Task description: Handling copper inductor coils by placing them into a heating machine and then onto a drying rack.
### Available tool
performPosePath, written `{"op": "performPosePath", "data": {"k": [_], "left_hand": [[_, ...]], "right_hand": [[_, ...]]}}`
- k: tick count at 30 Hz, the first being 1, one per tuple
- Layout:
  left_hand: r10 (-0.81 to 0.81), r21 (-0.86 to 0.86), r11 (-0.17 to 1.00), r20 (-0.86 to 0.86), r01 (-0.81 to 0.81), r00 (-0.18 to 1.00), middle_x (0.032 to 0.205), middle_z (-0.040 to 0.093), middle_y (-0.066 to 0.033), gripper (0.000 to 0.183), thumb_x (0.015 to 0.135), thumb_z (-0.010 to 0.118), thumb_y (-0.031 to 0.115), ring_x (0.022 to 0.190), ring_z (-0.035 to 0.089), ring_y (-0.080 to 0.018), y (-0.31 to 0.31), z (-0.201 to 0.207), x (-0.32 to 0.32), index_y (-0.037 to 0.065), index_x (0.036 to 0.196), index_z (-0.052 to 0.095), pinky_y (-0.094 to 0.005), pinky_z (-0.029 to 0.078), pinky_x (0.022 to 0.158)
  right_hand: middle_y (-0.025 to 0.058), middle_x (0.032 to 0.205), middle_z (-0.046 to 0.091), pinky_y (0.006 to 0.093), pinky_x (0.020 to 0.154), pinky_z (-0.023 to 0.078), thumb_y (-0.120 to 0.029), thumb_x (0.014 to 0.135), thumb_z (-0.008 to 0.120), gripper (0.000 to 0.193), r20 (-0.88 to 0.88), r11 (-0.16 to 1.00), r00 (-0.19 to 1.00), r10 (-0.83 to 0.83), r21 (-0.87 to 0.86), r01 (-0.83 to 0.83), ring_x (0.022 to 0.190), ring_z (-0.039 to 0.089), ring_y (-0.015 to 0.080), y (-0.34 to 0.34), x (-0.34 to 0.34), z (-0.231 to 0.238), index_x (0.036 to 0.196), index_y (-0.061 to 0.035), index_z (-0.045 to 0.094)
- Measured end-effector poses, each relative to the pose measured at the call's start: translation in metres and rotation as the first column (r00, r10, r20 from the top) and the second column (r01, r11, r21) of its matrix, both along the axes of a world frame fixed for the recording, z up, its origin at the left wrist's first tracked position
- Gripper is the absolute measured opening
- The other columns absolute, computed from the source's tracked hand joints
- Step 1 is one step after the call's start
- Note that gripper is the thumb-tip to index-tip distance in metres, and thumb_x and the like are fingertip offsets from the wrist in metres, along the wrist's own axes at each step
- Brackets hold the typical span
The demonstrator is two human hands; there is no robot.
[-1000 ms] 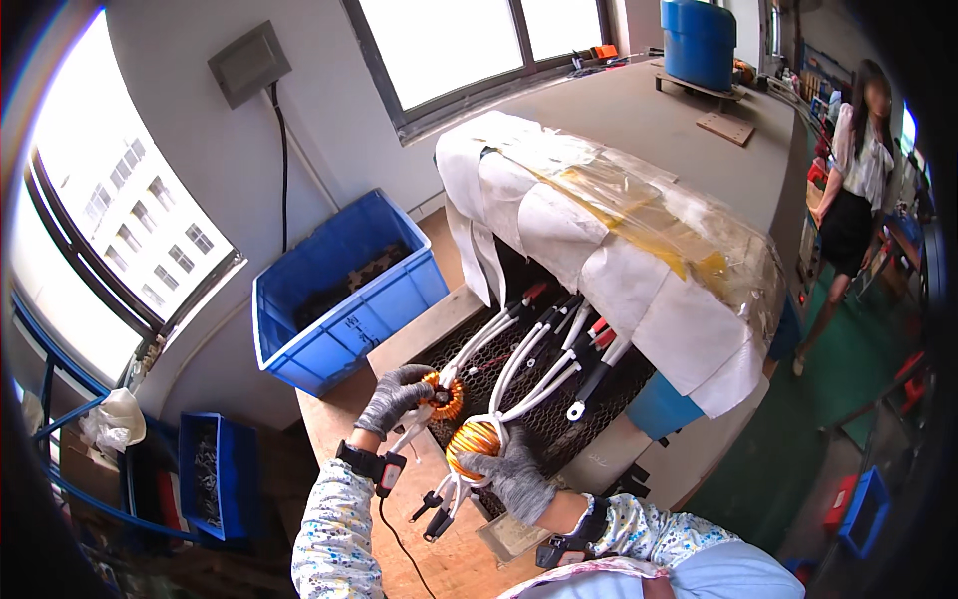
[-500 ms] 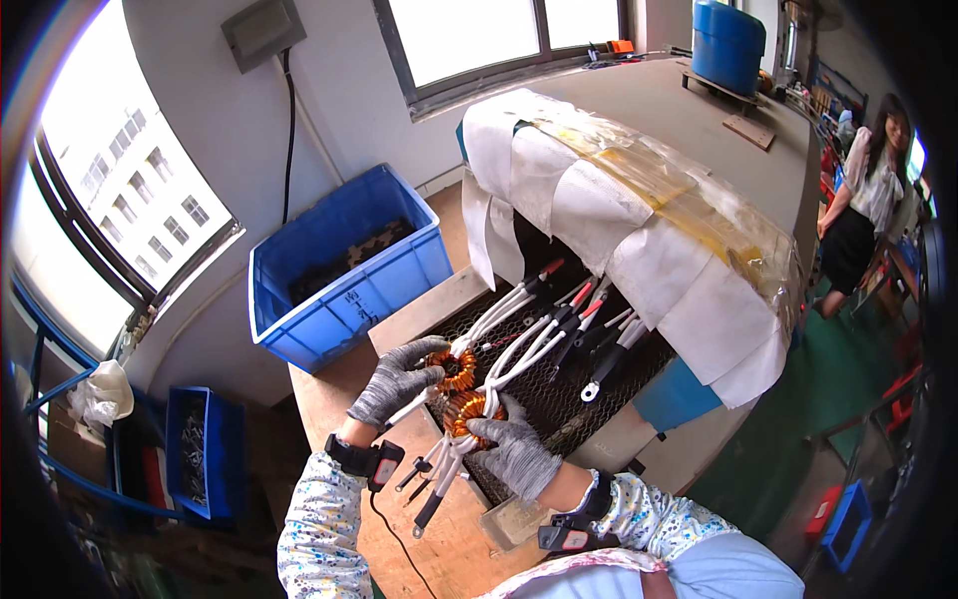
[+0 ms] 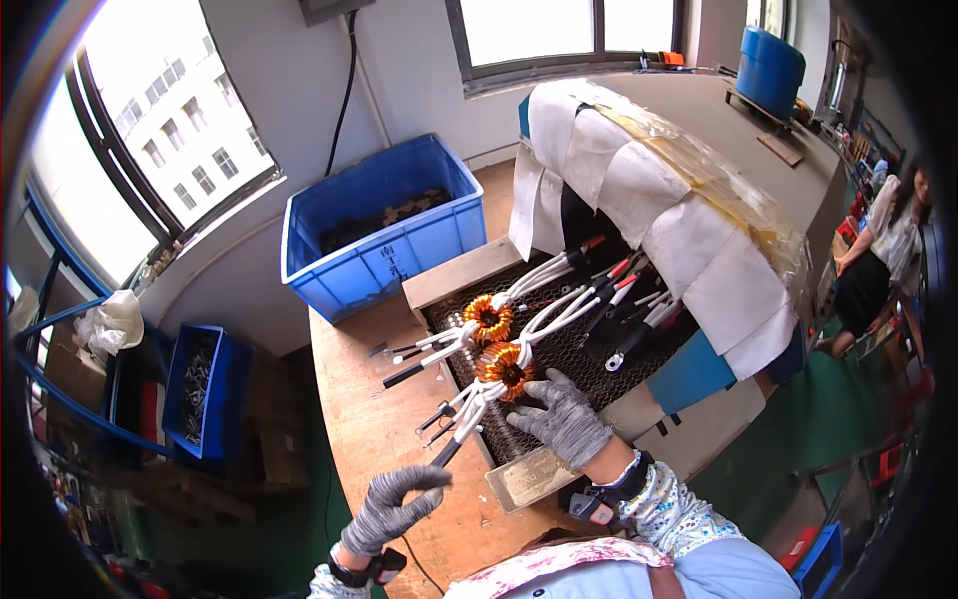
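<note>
Mesh bed (image 3: 599, 387), one, dark open wire; landmark for all entries. Coils, two, ring-shaped, copper-orange windings: upper coil (image 3: 501, 321) and lower coil (image 3: 494, 364) lie close together on the left part of the mesh bed; whether they touch is unclear. White leads (image 3: 539, 275), several bundles: one set runs across the mesh bed towards the white-sheeted hood (image 3: 639, 190) over its far side; the other overhangs its left edge, ending in black-sleeved tips (image 3: 403, 375) over the wooden tabletop (image 3: 364, 429). Right hand (image 3: 564, 419), grey-gloved: over the near part of the mesh bed, fingers spread beside the lower coil, nothing gripped; contact with the winding cannot be told. Left hand (image 3: 399, 504), grey-gloved: off the mesh bed, to its near left, thumb and fingers parted, empty. Blue crate (image 3: 349, 275), one: beyond the mesh bed's far left corner. Handling notes, by judgement: best to steady each coil by its wound body, not its leads; keep bundles uncrossed on the mesh bed; lift fingers clear without snagging overhanging wires.
</note>
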State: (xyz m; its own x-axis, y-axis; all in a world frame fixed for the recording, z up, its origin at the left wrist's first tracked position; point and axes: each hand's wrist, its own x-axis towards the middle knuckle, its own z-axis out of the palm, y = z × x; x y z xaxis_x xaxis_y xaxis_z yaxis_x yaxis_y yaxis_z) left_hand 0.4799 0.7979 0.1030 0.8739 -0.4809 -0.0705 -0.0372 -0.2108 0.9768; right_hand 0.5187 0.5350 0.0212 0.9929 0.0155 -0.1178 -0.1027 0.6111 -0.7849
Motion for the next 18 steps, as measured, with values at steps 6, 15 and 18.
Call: {"op": "performPosePath", "data": {"k": [6,15,18], "left_hand": [[0.127,-0.035,0.988,-0.337,-0.147,0.933,0.083,0.065,-0.0067,0.022,0.089,0.059,0.017,0.074,0.060,-0.0122,0.009,-0.108,-0.032,-0.002,0.098,0.064,-0.0255,0.050,0.069],[0.214,-0.142,0.961,-0.161,-0.237,0.964,0.109,0.062,-0.0065,0.027,0.087,0.060,0.019,0.096,0.058,-0.0140,0.001,-0.110,-0.012,0.003,0.109,0.062,-0.0286,0.047,0.081],[0.190,-0.046,0.980,-0.084,-0.195,0.978,0.110,0.062,-0.0050,0.026,0.087,0.061,0.017,0.095,0.057,-0.0122,0.001,-0.112,-0.015,0.004,0.109,0.063,-0.0271,0.046,0.079]], "right_hand": [[0.0181,0.125,0.037,0.0558,0.093,0.042,-0.004,0.087,0.051,0.057,-0.010,0.958,0.998,0.057,0.282,-0.052,0.112,0.045,0.0447,-0.019,0.000,-0.026,0.133,-0.0155,0.019],[0.0215,0.119,0.042,0.0545,0.096,0.040,-0.011,0.091,0.046,0.043,-0.079,0.880,0.997,0.009,0.474,0.030,0.112,0.045,0.0426,-0.057,-0.048,-0.011,0.131,-0.0138,0.028],[0.0188,0.110,0.051,0.0422,0.098,0.043,-0.010,0.094,0.039,0.030,-0.028,0.980,0.999,-0.035,0.194,0.040,0.113,0.049,0.0388,-0.059,-0.065,0.013,0.123,-0.0014,0.038]]}}
